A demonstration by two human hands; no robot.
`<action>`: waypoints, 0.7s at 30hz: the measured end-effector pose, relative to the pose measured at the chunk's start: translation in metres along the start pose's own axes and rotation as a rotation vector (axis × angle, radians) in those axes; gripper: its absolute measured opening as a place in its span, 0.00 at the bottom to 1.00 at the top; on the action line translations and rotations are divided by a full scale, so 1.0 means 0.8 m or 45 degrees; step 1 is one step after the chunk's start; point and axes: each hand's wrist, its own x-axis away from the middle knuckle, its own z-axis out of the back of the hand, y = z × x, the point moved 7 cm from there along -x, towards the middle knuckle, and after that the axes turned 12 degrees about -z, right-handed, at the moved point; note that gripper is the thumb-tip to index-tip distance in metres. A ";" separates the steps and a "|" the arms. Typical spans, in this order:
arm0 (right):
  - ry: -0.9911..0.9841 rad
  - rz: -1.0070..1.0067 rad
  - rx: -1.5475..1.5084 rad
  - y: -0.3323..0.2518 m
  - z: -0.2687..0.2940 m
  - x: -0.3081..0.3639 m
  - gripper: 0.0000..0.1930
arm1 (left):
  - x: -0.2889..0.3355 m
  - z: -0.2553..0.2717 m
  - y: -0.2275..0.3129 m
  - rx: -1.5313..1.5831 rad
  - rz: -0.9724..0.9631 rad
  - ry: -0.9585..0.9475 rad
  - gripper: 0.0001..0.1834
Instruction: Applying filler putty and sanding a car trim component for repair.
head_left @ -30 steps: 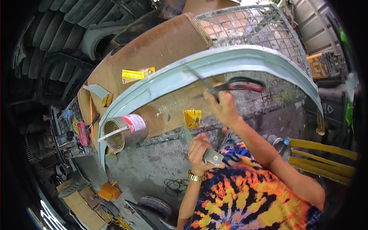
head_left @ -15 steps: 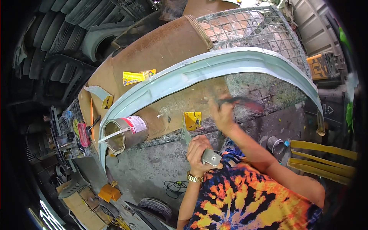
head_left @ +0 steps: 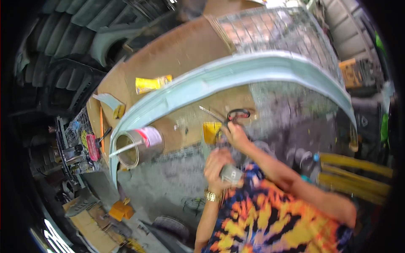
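Observation:
A pair of scissors with black-and-red handles [head_left: 238, 113] is in my right hand [head_left: 235, 135], its thin blades pointing left over the cardboard. My fingers are closed round it near the middle, and motion blurs the detail. Close below, my left hand [head_left: 217, 166] is wrapped round a grey strip-like piece [head_left: 231, 173] with a yellow far end [head_left: 209, 133]. The scissors are above and beside that yellow end; I cannot tell whether they touch. Beyond both hands a long, curved, pale blue-green panel [head_left: 181, 90], like a car bumper part, arches across the bench.
A metal can [head_left: 128, 148] lies tipped at the panel's left end. Brown cardboard [head_left: 168, 55] covers part of the bench, with yellow packets [head_left: 152, 83] and another grey-and-yellow piece [head_left: 112, 104] on it. Yellow slats [head_left: 354, 164] stand at right. A tyre [head_left: 171, 225] is on the floor.
My right hand has moved left and down towards my left hand. The scissors, smeared and pointing right before, now have their blades to the left. My left hand stays nearly still.

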 end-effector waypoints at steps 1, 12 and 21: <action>-0.005 -0.042 0.008 -0.019 0.011 -0.014 0.09 | 0.001 0.001 -0.005 -0.013 0.007 0.008 0.44; -0.016 -0.086 0.015 -0.017 0.002 0.032 0.15 | 0.015 0.017 0.012 0.033 0.065 -0.033 0.42; -0.313 -0.547 -0.083 0.035 0.001 0.009 0.12 | 0.014 0.005 -0.007 0.011 0.033 0.006 0.42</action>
